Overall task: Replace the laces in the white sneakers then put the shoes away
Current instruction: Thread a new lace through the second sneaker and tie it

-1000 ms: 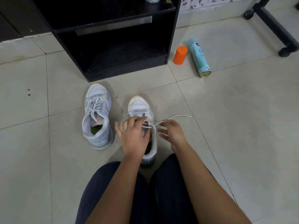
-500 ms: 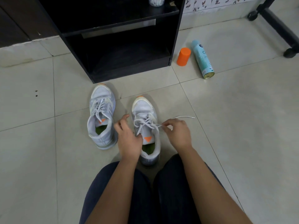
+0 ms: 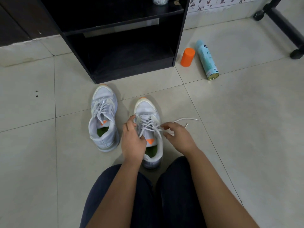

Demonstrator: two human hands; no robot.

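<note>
- A laced white sneaker (image 3: 103,119) stands on the tiled floor (image 3: 246,129), toe toward the front edge of a black shelf unit (image 3: 125,46).
- The left hand (image 3: 133,142) pinches the lace (image 3: 151,125) beside the second sneaker (image 3: 147,111).
- The right hand (image 3: 178,137), fingers loosely spread, touches the lace without clamping it; loose ends trail right.
- An orange cap (image 3: 187,57) and a spray can (image 3: 207,60) lie beyond.

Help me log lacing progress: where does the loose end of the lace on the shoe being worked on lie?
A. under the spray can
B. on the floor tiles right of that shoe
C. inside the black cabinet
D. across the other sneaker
B: the loose lace end trails over the floor tiles to the right of the sneaker being laced, past the right hand.
</note>
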